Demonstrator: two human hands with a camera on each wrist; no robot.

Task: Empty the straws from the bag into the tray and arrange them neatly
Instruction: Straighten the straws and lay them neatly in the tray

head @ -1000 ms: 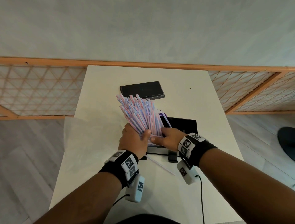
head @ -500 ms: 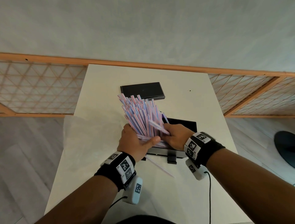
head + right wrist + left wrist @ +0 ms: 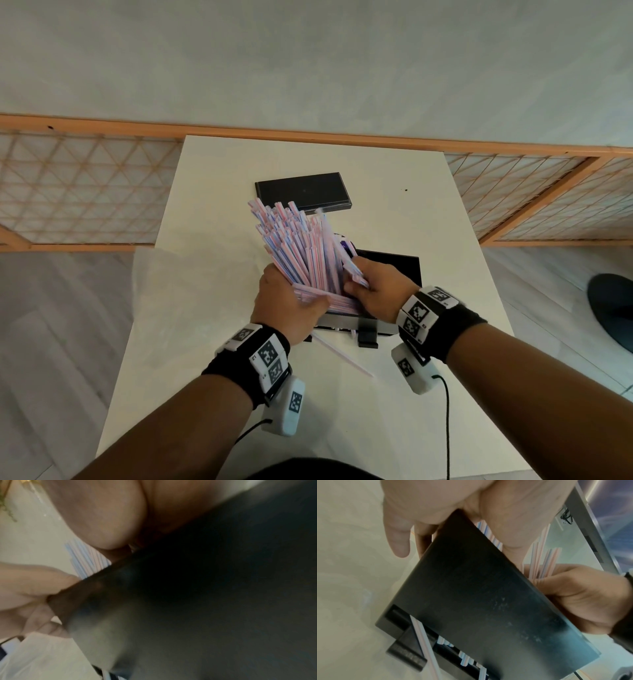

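Note:
A thick bundle of pink-and-blue striped straws (image 3: 301, 250) stands tilted, fanning up and to the left over the black tray (image 3: 394, 270). My left hand (image 3: 291, 301) grips the bundle's lower end, thumb laid across it. My right hand (image 3: 371, 289) pinches a few straws on the bundle's right side, just above the tray. In the left wrist view the tray's dark wall (image 3: 488, 601) fills the middle, with straws (image 3: 542, 561) showing behind it. The right wrist view is blurred: dark tray (image 3: 205, 588), some straws (image 3: 85, 558). The clear bag (image 3: 191, 284) lies flat left of my hands.
One loose straw (image 3: 342, 356) lies on the white table (image 3: 342, 428) in front of the tray. A flat black slab (image 3: 303, 190) sits behind the bundle. A wooden lattice rail (image 3: 85, 198) runs behind the table; the floor drops away on both sides.
My right hand has shifted from the bundle's base up along its right side and now pinches a few straws there. The left hand keeps its grip on the bundle.

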